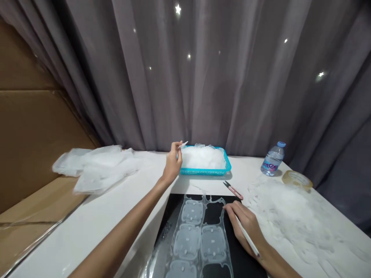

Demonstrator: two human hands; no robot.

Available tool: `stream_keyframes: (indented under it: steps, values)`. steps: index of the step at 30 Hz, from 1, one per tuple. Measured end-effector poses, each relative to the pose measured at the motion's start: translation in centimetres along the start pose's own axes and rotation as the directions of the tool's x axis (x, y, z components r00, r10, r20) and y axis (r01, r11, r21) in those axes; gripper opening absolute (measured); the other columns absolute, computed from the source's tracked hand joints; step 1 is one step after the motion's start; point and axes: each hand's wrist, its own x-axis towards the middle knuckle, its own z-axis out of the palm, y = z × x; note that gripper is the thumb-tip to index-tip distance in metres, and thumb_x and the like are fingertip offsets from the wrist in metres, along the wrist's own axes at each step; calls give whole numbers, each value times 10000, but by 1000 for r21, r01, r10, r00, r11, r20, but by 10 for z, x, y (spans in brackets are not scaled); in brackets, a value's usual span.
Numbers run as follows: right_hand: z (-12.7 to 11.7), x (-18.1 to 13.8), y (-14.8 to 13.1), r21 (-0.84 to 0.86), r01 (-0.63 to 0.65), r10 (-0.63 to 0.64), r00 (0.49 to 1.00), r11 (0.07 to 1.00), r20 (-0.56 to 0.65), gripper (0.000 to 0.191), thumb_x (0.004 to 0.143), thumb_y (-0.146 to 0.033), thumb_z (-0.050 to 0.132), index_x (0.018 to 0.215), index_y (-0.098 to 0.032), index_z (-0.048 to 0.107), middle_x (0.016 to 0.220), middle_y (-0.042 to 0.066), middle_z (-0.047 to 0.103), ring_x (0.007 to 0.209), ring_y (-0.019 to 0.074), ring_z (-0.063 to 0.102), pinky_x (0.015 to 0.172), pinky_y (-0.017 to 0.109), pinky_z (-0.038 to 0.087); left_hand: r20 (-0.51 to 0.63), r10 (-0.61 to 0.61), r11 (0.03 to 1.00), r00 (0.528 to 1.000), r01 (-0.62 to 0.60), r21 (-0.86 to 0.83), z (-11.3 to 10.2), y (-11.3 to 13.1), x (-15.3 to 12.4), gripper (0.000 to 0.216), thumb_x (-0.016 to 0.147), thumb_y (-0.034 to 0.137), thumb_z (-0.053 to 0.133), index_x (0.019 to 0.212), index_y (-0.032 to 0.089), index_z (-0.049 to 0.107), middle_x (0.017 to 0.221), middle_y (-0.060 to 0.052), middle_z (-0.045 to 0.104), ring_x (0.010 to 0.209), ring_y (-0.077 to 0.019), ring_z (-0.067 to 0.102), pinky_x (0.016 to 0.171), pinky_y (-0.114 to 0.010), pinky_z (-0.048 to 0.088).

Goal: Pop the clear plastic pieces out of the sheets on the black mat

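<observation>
My left hand (173, 162) reaches out to the near left corner of a blue basket (205, 171) heaped with white translucent pieces. Its fingers pinch one small white piece just above the basket's edge. My right hand (245, 224) rests on a black mat (213, 214) close to me and grips a thin white pen-like tool that runs back along my wrist. A clear sheet of rounded square shapes (197, 237) lies on the mat, left of my right hand. Some of its squares are gone and the black shows through.
Small pink-handled snips (233, 190) lie between basket and mat. A water bottle (273, 159) and a tape roll (297, 179) stand at the far right, with white scraps (285, 214) spread nearby. Crumpled plastic bags (97, 166) lie at the left, beside cardboard. A grey curtain hangs behind.
</observation>
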Motion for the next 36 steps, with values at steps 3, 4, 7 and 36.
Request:
stream_keyframes:
  steps: [3, 4, 7, 36]
  values:
    - [1, 1, 2, 27, -32, 32, 999, 999, 3, 195, 1073, -178, 456, 994, -212, 631, 872, 35, 678, 787, 179, 681, 742, 289, 529, 90, 81, 992, 993, -89, 88, 31, -5, 24, 254, 1012, 250, 388, 1234, 207, 504, 1320, -195, 697, 1257, -292, 657, 1102, -501, 451]
    - [1, 1, 2, 33, -36, 36, 999, 999, 2, 196, 1074, -182, 456, 987, -212, 629, 870, 33, 677, 786, 176, 681, 742, 284, 529, 128, 100, 987, 987, -115, 113, 38, -6, 26, 267, 1004, 247, 403, 1243, 202, 514, 1303, -192, 703, 1310, -306, 623, 1138, -536, 412]
    - [0, 2, 0, 28, -26, 26, 1000, 999, 14, 206, 1077, -185, 450, 978, -211, 628, 857, 30, 673, 779, 173, 678, 741, 281, 530, 223, 152, 966, 963, -193, 172, 45, -6, 20, 348, 975, 285, 480, 1303, 175, 517, 1386, -184, 644, 1522, -346, 382, 1229, -620, 252]
    - [-46, 11, -10, 212, -187, 142, 967, 959, 212, 211, 1050, -305, 563, 1167, -248, 729, 1079, 55, 782, 928, 204, 758, 901, 345, 606, 717, 14, 942, 697, -250, 225, -39, 35, -166, 986, 856, 735, 673, 1611, 171, 383, 1683, -178, 345, 1557, -383, 324, 1296, -511, 217]
